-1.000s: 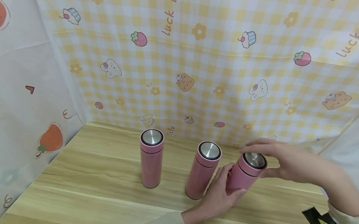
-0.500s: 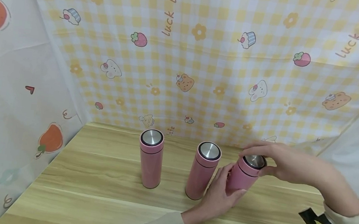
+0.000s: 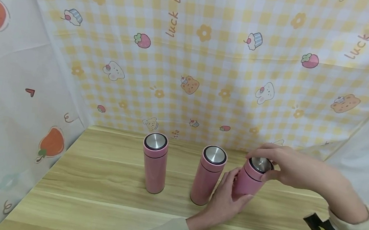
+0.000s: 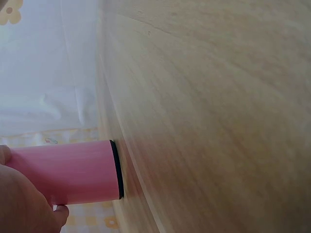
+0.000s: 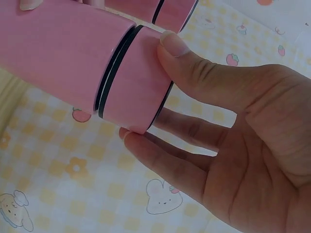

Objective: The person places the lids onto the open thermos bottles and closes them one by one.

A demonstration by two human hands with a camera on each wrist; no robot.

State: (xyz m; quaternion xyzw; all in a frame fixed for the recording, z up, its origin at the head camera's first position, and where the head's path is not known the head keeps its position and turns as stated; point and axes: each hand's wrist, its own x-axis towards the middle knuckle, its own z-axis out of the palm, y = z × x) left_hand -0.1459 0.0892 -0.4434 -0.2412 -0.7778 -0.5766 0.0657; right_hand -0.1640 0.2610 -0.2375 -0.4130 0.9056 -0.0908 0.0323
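Around the body of the rightmost pink thermos bottle (image 3: 245, 185), my left hand (image 3: 226, 201) curls its fingers and thumb from the front left. My right hand (image 3: 286, 166) pinches that bottle's lid (image 5: 138, 77) between thumb and fingers; the lid has a brushed silver top with a black ring. A dark seam with a thin pale line runs between lid and body in the right wrist view. The bottle's black base (image 4: 117, 170) is right at the tabletop in the left wrist view. Just left of my left hand stands a second pink thermos bottle (image 3: 207, 176), upright with its lid on.
A third pink thermos bottle (image 3: 155, 164) stands upright further left, lid on. All are on a wood-grain table (image 3: 93, 199). A yellow checked cloth (image 3: 176, 64) hangs behind the table's back edge, and a white printed cloth (image 3: 16, 118) hangs on the left.
My right hand has turned with its thumb swinging leftward along the front of the lid, and its forearm has shifted left. The left hand and the bottles stay in place.
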